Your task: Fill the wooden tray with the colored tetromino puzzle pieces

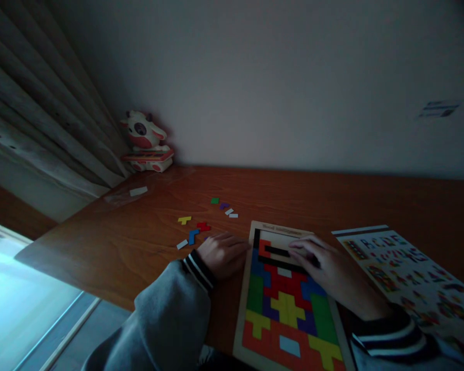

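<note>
A wooden tray puzzle (240, 323) lies in front of me, mostly filled with coloured block pieces. My right hand (325, 263) reaches over its upper part, thumb and fingers pinched at the right end of a short black bar piece (277, 251). Just below that bar lies a longer black bar (280, 263), its right end partly under my hand. My left hand (223, 253) rests on the table with fingers stretched out, the tips at the tray's left edge. A red piece (263, 248) sits in the tray left of the short black bar.
Loose pieces lie left of the tray: yellow (184, 220), red (203, 226), blue (193, 236), green (215, 201), purple (224, 205) and several white ones. A printed picture sheet (402, 273) lies to the right. A cow toy (147, 141) stands at the back left by the curtain (50, 98).
</note>
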`<act>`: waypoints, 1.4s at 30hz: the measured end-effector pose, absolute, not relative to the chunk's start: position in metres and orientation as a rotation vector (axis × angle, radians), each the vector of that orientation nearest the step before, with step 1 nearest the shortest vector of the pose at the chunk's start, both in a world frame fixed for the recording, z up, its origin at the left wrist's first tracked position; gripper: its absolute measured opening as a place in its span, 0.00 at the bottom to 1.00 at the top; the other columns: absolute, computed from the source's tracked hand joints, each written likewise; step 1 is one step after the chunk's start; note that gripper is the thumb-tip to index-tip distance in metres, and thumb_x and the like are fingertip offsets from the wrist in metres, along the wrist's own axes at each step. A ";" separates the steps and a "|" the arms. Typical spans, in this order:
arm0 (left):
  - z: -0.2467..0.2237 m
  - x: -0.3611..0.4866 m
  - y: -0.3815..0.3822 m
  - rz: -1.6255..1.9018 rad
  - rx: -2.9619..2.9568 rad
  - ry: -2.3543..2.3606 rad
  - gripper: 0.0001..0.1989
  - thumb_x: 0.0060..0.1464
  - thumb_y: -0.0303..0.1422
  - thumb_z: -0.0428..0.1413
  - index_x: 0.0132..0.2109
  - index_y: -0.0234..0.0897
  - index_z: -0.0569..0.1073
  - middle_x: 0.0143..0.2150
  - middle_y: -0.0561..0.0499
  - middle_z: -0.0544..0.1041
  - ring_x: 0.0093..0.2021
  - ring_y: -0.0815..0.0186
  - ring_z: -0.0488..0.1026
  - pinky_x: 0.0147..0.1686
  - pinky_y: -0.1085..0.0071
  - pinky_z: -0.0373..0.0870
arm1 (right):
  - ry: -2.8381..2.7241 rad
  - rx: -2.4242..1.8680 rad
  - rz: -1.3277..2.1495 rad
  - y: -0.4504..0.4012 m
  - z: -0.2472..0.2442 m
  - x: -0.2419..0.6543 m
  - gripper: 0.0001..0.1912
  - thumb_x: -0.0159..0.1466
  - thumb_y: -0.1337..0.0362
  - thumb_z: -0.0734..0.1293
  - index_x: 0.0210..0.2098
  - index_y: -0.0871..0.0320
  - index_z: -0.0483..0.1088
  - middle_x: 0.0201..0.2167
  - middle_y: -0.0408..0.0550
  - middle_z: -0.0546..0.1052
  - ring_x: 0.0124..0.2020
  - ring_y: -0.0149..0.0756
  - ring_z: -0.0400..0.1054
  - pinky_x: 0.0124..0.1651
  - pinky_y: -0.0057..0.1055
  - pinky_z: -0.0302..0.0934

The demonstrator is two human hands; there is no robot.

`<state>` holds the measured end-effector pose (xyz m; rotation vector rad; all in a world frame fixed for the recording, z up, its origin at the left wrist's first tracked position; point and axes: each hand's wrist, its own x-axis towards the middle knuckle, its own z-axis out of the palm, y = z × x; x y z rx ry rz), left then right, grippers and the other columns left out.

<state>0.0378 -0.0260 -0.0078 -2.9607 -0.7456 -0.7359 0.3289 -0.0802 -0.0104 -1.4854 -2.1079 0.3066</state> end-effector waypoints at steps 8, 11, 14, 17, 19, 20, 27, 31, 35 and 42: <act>-0.009 -0.031 -0.006 -0.641 -2.943 -0.897 0.15 0.60 0.39 0.56 0.51 0.37 0.75 0.45 0.45 0.81 0.44 0.61 0.79 0.46 0.63 0.77 | -2.034 -1.508 0.262 -0.082 -0.004 0.331 0.14 0.69 0.54 0.59 0.45 0.52 0.73 0.43 0.51 0.77 0.39 0.40 0.73 0.42 0.38 0.68; -0.012 -0.029 -0.005 -0.669 -2.957 -0.899 0.13 0.62 0.36 0.54 0.50 0.38 0.76 0.43 0.46 0.81 0.42 0.63 0.79 0.45 0.64 0.78 | -2.006 -1.518 0.270 -0.080 -0.005 0.334 0.14 0.69 0.55 0.60 0.46 0.53 0.72 0.42 0.50 0.76 0.36 0.38 0.72 0.40 0.36 0.67; -0.013 -0.024 -0.004 -0.719 -2.976 -0.886 0.14 0.61 0.36 0.54 0.50 0.36 0.75 0.42 0.46 0.81 0.41 0.62 0.80 0.43 0.64 0.78 | -1.946 -1.521 0.255 -0.079 -0.006 0.338 0.13 0.68 0.54 0.60 0.45 0.53 0.72 0.41 0.49 0.76 0.34 0.36 0.71 0.38 0.35 0.66; -0.012 -0.018 -0.004 -0.785 -2.982 -0.864 0.14 0.61 0.35 0.54 0.51 0.36 0.74 0.42 0.45 0.81 0.40 0.64 0.80 0.43 0.66 0.79 | -1.873 -1.527 0.231 -0.079 -0.005 0.340 0.14 0.68 0.54 0.60 0.43 0.54 0.73 0.40 0.50 0.76 0.32 0.36 0.70 0.37 0.34 0.66; -0.010 -0.011 -0.006 -0.845 -2.988 -0.847 0.14 0.61 0.34 0.54 0.51 0.36 0.74 0.42 0.46 0.81 0.40 0.65 0.80 0.42 0.69 0.79 | -1.836 -1.533 0.242 -0.080 -0.002 0.339 0.14 0.68 0.53 0.60 0.42 0.54 0.73 0.39 0.50 0.77 0.32 0.36 0.71 0.36 0.34 0.66; -0.008 -0.005 -0.009 -0.879 -2.991 -0.832 0.13 0.61 0.33 0.54 0.51 0.36 0.74 0.43 0.46 0.81 0.41 0.65 0.79 0.43 0.70 0.78 | -1.825 -1.536 0.271 -0.081 0.000 0.337 0.15 0.68 0.52 0.61 0.42 0.54 0.73 0.38 0.50 0.78 0.31 0.36 0.71 0.35 0.34 0.66; 0.003 0.060 -0.034 -1.066 -3.026 -0.674 0.19 0.63 0.34 0.53 0.60 0.39 0.66 0.53 0.46 0.77 0.48 0.66 0.78 0.49 0.70 0.77 | -1.726 -1.394 0.916 -0.091 0.011 0.298 0.14 0.67 0.51 0.62 0.46 0.50 0.72 0.40 0.48 0.80 0.39 0.38 0.75 0.38 0.33 0.71; 0.003 0.091 -0.041 -1.105 -3.103 -0.570 0.19 0.65 0.33 0.51 0.62 0.39 0.63 0.57 0.45 0.74 0.54 0.66 0.74 0.51 0.70 0.75 | -1.612 -1.281 1.071 -0.088 0.008 0.287 0.14 0.64 0.55 0.65 0.48 0.51 0.70 0.42 0.48 0.80 0.41 0.39 0.76 0.44 0.37 0.72; -0.001 0.101 -0.040 -1.107 -3.108 -0.601 0.18 0.65 0.38 0.52 0.58 0.36 0.68 0.57 0.43 0.74 0.56 0.62 0.73 0.54 0.66 0.73 | -1.525 -1.381 0.986 -0.083 -0.002 0.305 0.13 0.63 0.55 0.67 0.44 0.54 0.71 0.40 0.50 0.81 0.41 0.41 0.77 0.45 0.39 0.72; -0.014 0.099 -0.039 -0.712 -3.136 -0.690 0.16 0.66 0.38 0.49 0.55 0.35 0.71 0.54 0.44 0.77 0.56 0.60 0.72 0.57 0.60 0.71 | -1.625 -1.575 0.771 -0.080 -0.020 0.332 0.11 0.63 0.57 0.66 0.41 0.54 0.77 0.38 0.49 0.83 0.38 0.42 0.78 0.42 0.39 0.73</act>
